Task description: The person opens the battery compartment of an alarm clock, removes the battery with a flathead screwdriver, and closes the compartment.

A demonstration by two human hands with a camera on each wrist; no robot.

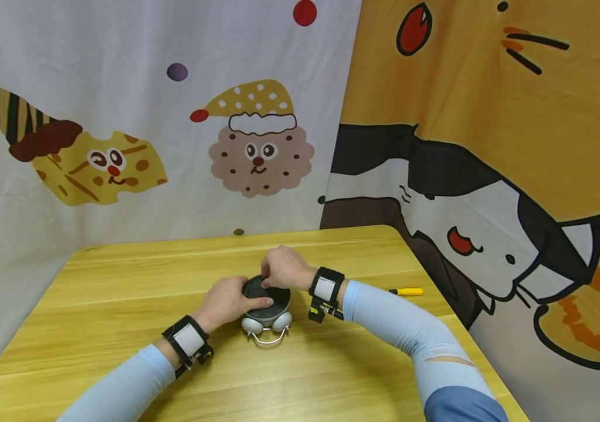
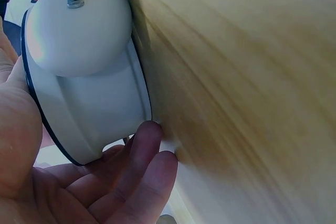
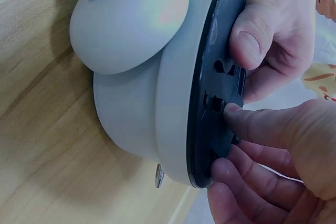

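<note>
A white twin-bell alarm clock (image 1: pixel 281 300) lies face down on the table, its black back (image 3: pixel 212 82) uppermost and its two white bells (image 2: pixel 79 27) toward me. My left hand (image 1: pixel 226 302) grips the clock's left side. Its thumb lies over the back, while its fingers (image 2: pixel 144 145) curl around the casing near the tabletop. At the far edge is my right hand (image 1: pixel 286 269), with the thumb (image 3: pixel 257 124) pressing by a small black knob (image 3: pixel 216 103) on the back. Its other fingers bend against the clock's rim.
On the right part of the wooden table (image 1: pixel 120 316) lies a slim tool with a yellow handle (image 1: pixel 410 291) and a dark end. Cartoon-printed cloth (image 1: pixel 136 35) hangs behind the table and along its right side.
</note>
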